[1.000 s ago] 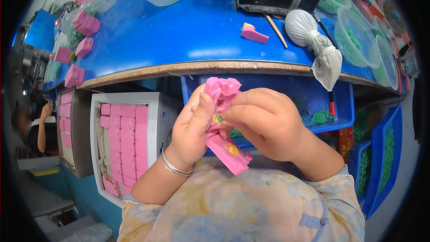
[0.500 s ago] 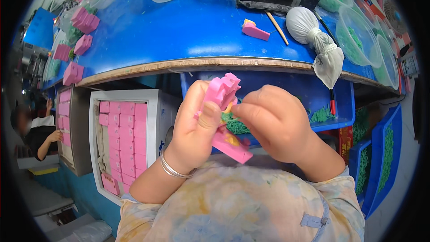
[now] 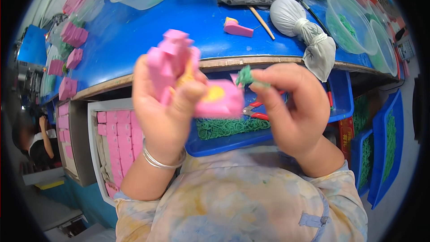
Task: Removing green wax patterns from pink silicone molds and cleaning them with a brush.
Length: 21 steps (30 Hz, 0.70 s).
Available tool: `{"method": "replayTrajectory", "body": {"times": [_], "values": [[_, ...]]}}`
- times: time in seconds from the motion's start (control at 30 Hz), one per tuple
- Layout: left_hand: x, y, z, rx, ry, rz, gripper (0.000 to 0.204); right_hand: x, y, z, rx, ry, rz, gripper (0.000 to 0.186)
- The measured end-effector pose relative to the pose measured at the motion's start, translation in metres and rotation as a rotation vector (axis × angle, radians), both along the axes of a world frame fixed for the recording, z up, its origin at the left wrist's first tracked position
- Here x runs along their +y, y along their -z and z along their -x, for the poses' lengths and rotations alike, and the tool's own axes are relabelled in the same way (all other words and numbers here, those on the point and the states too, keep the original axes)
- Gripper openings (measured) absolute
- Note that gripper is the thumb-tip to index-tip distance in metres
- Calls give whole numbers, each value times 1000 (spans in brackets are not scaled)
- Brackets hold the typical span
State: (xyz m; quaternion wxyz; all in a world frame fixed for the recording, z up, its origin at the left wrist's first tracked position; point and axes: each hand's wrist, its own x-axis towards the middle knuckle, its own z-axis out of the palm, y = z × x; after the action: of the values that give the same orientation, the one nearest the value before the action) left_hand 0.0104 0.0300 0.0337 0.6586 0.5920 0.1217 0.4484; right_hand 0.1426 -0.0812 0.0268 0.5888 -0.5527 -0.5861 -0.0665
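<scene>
My left hand (image 3: 163, 107) grips a pink moulded plastic piece (image 3: 179, 69) with a yellow patch on its flat end, held up in front of the blue workbench edge. My right hand (image 3: 291, 107) sits just to its right, pinching a small green part (image 3: 245, 76) between thumb and forefinger, close to the pink piece's end. A silver bangle (image 3: 161, 161) circles my left wrist. Below the hands, a blue tray (image 3: 224, 139) holds a heap of green rings (image 3: 224, 127) and red-handled pliers (image 3: 255, 110).
The blue workbench (image 3: 179, 18) carries a pink block (image 3: 237, 28), a wooden stick (image 3: 262, 22), a tied white cloth bag (image 3: 304, 31), clear bowls (image 3: 354, 18) with green parts, and pink pieces (image 3: 71, 36) at left. A white box (image 3: 92, 152) of pink blocks stands lower left. Another person (image 3: 38, 143) sits far left.
Both hands have risen toward the camera and drawn apart. The right hand has come off the pink piece and now pinches a small green part beside it.
</scene>
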Motion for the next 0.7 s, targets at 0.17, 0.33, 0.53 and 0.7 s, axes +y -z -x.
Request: {"method": "replayTrajectory", "body": {"times": [0.17, 0.33, 0.53, 0.7], "values": [[58, 24, -6, 460, -429, -326, 46, -2, 0, 0, 1010, -378, 348, 28], [58, 20, -10, 720, -617, -1013, 55, -1, 18, -2, 1455, -718, 316, 24], [8, 22, 9, 479, -394, -1097, 64, -2, 16, 16, 1416, -718, 260, 12], [-30, 31, 10, 213, 136, -67, 26, -2, 20, 25, 1213, -635, 393, 8]]}}
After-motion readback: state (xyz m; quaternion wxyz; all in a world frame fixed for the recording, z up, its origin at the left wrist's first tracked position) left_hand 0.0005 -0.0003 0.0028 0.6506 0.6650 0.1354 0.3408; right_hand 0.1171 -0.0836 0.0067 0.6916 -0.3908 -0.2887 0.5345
